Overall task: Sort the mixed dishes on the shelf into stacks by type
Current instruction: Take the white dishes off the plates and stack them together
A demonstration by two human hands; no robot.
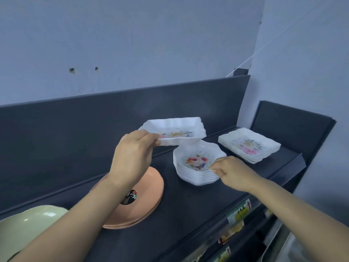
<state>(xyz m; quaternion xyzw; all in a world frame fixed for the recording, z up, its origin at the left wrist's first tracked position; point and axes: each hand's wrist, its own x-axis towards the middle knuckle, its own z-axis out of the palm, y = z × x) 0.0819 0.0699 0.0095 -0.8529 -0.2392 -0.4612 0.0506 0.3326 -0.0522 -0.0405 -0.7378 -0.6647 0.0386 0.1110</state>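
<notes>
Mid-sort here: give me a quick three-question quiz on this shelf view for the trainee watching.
1. True or false: the left hand grips the rectangular floral dish by its rim.
2. Multiple choice: the right hand pinches A) the orange plates, B) the rim of the bowl stack, C) the green dish.
3. Fill in: the rectangular dish stack sits to the ____ of the bowl stack.

Key: 1 true; 2 B; 3 right.
</notes>
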